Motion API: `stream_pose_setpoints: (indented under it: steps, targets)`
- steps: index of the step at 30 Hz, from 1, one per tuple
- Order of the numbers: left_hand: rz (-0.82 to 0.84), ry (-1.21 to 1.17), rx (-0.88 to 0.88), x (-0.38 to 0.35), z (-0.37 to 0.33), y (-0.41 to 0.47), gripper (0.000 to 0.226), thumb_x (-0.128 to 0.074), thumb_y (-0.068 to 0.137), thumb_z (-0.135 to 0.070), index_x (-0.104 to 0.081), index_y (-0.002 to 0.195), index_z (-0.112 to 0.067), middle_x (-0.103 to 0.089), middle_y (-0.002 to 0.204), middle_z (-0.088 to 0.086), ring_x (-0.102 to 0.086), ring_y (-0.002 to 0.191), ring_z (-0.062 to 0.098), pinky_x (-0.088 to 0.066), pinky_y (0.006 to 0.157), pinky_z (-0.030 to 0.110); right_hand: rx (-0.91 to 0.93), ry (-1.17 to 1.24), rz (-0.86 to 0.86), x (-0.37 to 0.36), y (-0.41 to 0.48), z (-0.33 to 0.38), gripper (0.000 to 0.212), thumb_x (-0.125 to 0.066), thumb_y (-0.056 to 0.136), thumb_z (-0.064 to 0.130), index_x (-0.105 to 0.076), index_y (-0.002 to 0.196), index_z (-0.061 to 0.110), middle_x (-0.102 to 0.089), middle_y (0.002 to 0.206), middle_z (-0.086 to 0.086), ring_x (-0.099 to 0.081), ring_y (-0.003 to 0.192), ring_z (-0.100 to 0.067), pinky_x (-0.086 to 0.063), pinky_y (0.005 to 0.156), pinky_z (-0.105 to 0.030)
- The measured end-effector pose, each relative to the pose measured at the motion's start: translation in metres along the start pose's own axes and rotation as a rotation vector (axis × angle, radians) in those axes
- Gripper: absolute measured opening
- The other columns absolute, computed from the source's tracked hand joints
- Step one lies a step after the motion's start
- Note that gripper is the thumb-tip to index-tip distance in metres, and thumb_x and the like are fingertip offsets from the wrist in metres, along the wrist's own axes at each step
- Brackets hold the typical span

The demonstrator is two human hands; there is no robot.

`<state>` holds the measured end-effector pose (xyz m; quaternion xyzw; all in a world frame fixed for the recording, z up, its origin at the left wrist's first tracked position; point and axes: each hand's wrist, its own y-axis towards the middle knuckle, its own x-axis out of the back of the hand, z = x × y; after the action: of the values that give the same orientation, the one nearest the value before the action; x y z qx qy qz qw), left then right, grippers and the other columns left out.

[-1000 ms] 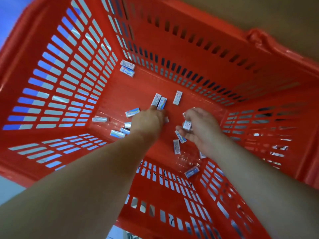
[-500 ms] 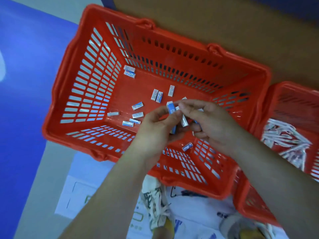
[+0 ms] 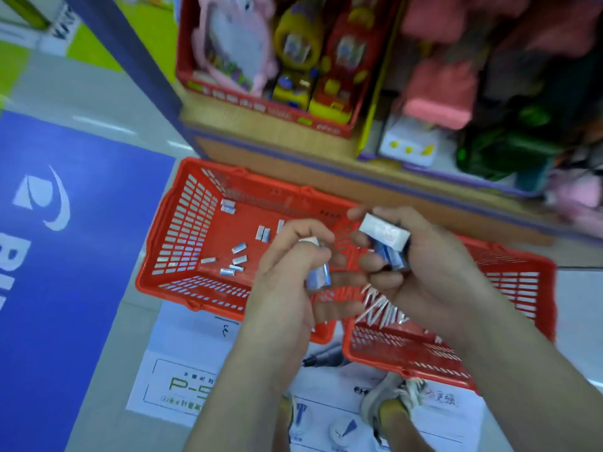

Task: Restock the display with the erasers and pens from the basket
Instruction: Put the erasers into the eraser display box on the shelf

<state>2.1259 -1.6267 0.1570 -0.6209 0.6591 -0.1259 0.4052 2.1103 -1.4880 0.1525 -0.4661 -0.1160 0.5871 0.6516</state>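
Both hands have risen out of the slotted red plastic basket [image 3: 182,223]. Left hand [image 3: 290,275] curls its fingers around a small blue-and-white eraser [image 3: 318,275]; right hand [image 3: 421,265] clamps several boxy, glossy-sleeved erasers [image 3: 386,238]. More rectangular erasers [image 3: 238,259] lie scattered on the basket floor. Thin white pens [image 3: 381,308] fill the neighbouring basket [image 3: 522,288].

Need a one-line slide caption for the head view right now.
Both hands hold erasers above two red floor baskets.
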Motion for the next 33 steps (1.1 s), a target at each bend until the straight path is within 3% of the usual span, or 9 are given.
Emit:
stream_pose_setpoints:
  steps: [3, 7, 9, 12, 17, 21, 25, 30, 33]
  targets:
    - [0.017, 0.153, -0.073, -0.053, -0.024, -0.031, 0.021, -0.059, 0.086, -0.026, -0.057, 0.066, -0.021, -0.052, 0.062, 0.008, -0.050, 0.046, 0.019, -0.046, 0.046, 0.026, 0.025, -0.009, 0.016, 0.011, -0.055, 0.038, 0.019, -0.060, 0.077, 0.023, -0.069, 0.087, 0.009, -0.059, 0.064, -0.007, -0.054, 0.045, -0.013, -0.036, 0.033, -0.015]
    - [0.094, 0.213, -0.193, -0.123, -0.043, -0.068, 0.017, -0.064, 0.083, -0.040, -0.065, 0.084, -0.023, -0.046, 0.059, 0.006, -0.035, 0.045, 0.014, -0.030, 0.042, 0.021, 0.137, 0.003, 0.072, 0.034, -0.121, 0.088, 0.037, -0.068, 0.071, 0.023, -0.068, 0.102, 0.004, -0.063, 0.072, -0.008, -0.056, 0.050, -0.011, -0.039, 0.035, -0.014]
    - [0.158, 0.256, -0.238, -0.157, -0.052, -0.083, 0.021, -0.072, 0.076, -0.036, -0.070, 0.094, -0.025, -0.044, 0.054, 0.000, -0.030, 0.043, 0.011, -0.026, 0.040, 0.017, 0.206, 0.011, 0.065, 0.048, -0.151, 0.114, 0.040, -0.071, 0.062, 0.021, -0.067, 0.097, 0.003, -0.063, 0.069, -0.006, -0.052, 0.048, -0.011, -0.035, 0.034, -0.013]
    - [0.245, 0.330, -0.304, -0.208, -0.060, -0.102, 0.022, -0.074, 0.075, -0.021, -0.071, 0.097, -0.015, -0.052, 0.050, -0.009, -0.039, 0.039, 0.003, -0.032, 0.040, 0.011, 0.292, 0.019, 0.037, 0.070, -0.189, 0.149, 0.024, -0.073, 0.055, 0.018, -0.066, 0.077, 0.012, -0.062, 0.061, -0.005, -0.051, 0.044, -0.010, -0.035, 0.034, -0.013]
    - [0.142, 0.403, -0.400, -0.281, -0.061, -0.111, 0.021, -0.072, 0.063, -0.023, -0.070, 0.083, -0.024, -0.058, 0.054, -0.003, -0.040, 0.043, 0.009, -0.035, 0.039, 0.016, 0.379, 0.017, 0.035, 0.118, -0.234, 0.190, 0.024, -0.074, 0.059, 0.024, -0.068, 0.080, 0.014, -0.061, 0.065, -0.009, -0.053, 0.049, -0.010, -0.040, 0.040, -0.017]
    - [0.152, 0.473, -0.420, -0.322, -0.059, -0.109, 0.023, -0.077, 0.063, -0.023, -0.072, 0.085, -0.029, -0.060, 0.058, -0.005, -0.041, 0.045, 0.009, -0.036, 0.039, 0.014, 0.522, -0.240, -0.051, 0.152, -0.255, 0.213, 0.029, -0.081, 0.062, 0.016, -0.071, 0.089, 0.020, -0.069, 0.085, -0.024, -0.057, 0.069, -0.030, -0.052, 0.066, -0.046]
    - [0.180, 0.567, -0.502, -0.351, -0.060, -0.103, 0.024, -0.084, 0.064, -0.027, -0.072, 0.086, -0.031, -0.062, 0.060, -0.007, -0.041, 0.042, 0.003, -0.035, 0.042, 0.011, 0.708, -0.534, -0.239, 0.172, -0.267, 0.236, 0.027, -0.084, 0.066, 0.027, -0.070, 0.089, 0.030, -0.072, 0.081, -0.008, -0.063, 0.069, -0.038, -0.055, 0.069, -0.047]
    - [0.193, 0.623, -0.586, -0.378, -0.071, -0.083, 0.021, -0.071, 0.065, -0.029, -0.072, 0.085, -0.033, -0.069, 0.068, -0.011, -0.055, 0.052, -0.001, -0.042, 0.052, 0.008, 0.776, -0.839, -0.371, 0.186, -0.263, 0.268, 0.028, -0.072, 0.060, 0.048, -0.066, 0.087, 0.041, -0.062, 0.074, 0.009, -0.052, 0.052, -0.017, -0.040, 0.048, -0.019]
    - [0.170, 0.744, -0.660, -0.385, -0.085, -0.068, 0.012, -0.072, 0.072, -0.030, -0.071, 0.083, -0.034, -0.067, 0.068, -0.015, -0.058, 0.057, 0.002, -0.042, 0.053, 0.006, 0.813, -0.915, -0.423, 0.187, -0.253, 0.289, 0.015, -0.074, 0.067, 0.042, -0.067, 0.079, 0.038, -0.059, 0.072, 0.015, -0.046, 0.043, -0.005, -0.033, 0.043, -0.009]
